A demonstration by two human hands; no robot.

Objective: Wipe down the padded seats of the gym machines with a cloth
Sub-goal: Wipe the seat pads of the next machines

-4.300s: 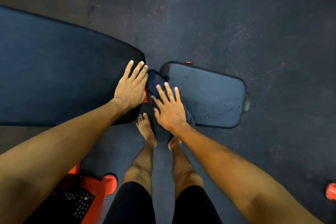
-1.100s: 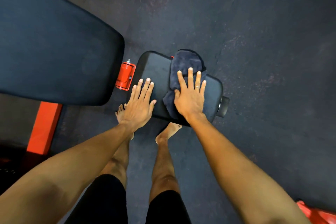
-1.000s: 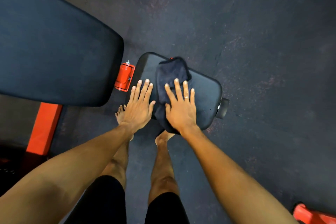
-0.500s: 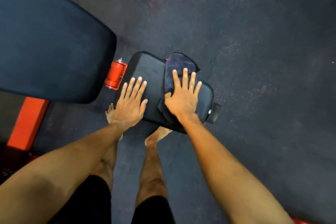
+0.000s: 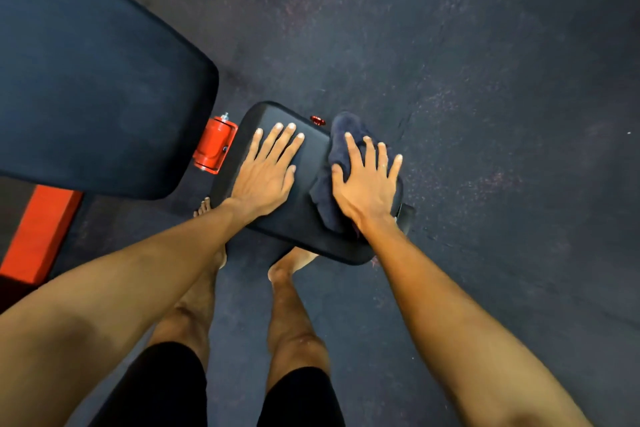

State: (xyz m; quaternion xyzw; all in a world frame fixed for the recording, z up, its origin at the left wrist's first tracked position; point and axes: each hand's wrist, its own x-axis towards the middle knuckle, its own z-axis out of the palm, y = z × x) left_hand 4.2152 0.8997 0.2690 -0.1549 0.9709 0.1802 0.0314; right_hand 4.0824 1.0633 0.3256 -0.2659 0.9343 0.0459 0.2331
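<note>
Showing two pads, big pad (image 5: 86,80) and small pad (image 5: 304,218). Showing one cloth (image 5: 343,135). Showing two hands, left hand (image 5: 263,180) and right hand (image 5: 367,191), and two bare feet, left foot (image 5: 204,207) and right foot (image 5: 294,260). Also showing one red hinge (image 5: 213,146), one red knob (image 5: 317,121), one orange beam (image 5: 38,232) and one black cap (image 5: 407,218).

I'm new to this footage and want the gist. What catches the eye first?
Two flat hands on the small black seat at centre: the right hand presses a dark cloth onto its right end, the left hand rests on its left half. A bright red bracket stands out just left of the seat, beside the big pad filling the upper left.
</note>
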